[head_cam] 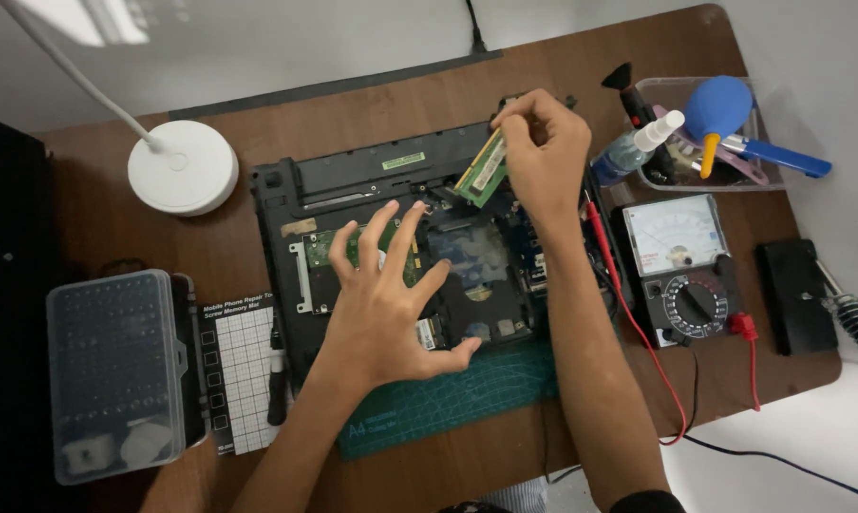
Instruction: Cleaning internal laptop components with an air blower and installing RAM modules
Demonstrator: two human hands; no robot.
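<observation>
Spread wide, his left hand (386,309) pressed on the opened laptop (400,247) atop a green mat (467,394); the right hand (543,152) pinched a memory module (483,171) above it. Nearby, a clear tray (766,176) held a blue blower (716,109).

1. We see even, fairly bright light from above, with glare on the white lamp base (183,166).
2. We note soft shadows beneath the hands on the open laptop (391,237).
3. We find the left edge dark and the corners slightly bent.
</observation>
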